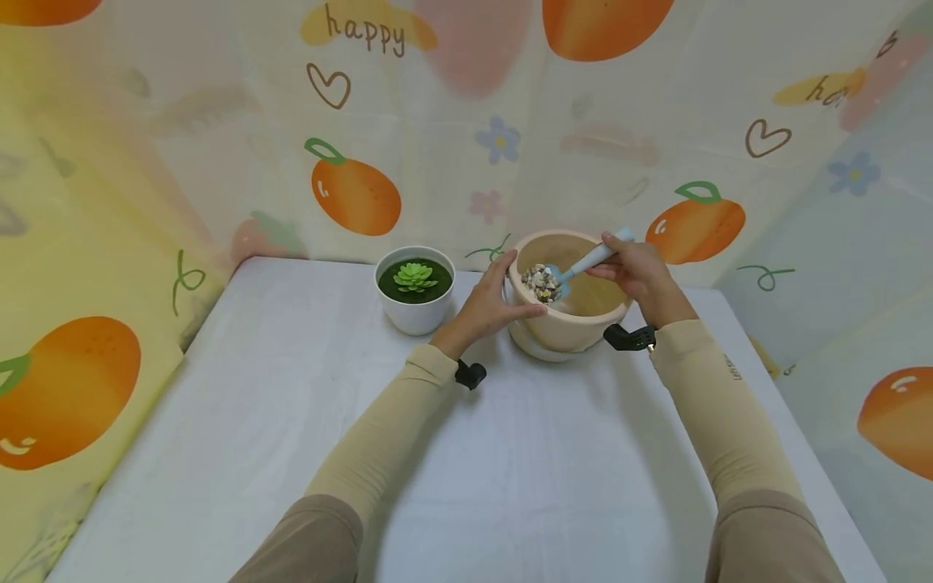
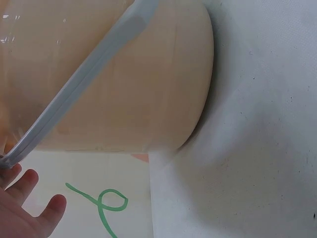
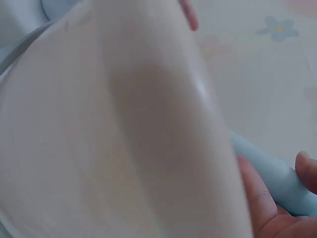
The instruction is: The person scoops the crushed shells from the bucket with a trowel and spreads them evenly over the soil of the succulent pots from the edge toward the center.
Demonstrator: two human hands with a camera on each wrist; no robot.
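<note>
A beige bucket [image 1: 564, 330] with a thin greyish handle [image 2: 81, 79] hanging against its side stands near the back of the table. My left hand [image 1: 490, 308] grips its left side, the thumb on the near rim and the fingers spread toward the far rim. With my right hand [image 1: 641, 271], I hold a light blue shovel [image 1: 592, 259] by its handle, slanting down over the bucket's opening. A pile of small mixed pebbles [image 1: 541, 283] sits at the shovel's head, inside the left rim. In the right wrist view, fingers and thumb close around the shovel handle [image 3: 270, 171].
Left of the bucket is a white pot [image 1: 414, 317] holding a green succulent [image 1: 415, 277], close to my left forearm. Both stand on a white-covered table [image 1: 291, 389]. A printed fabric backdrop [image 1: 452, 162] with oranges rises behind the table and at its sides.
</note>
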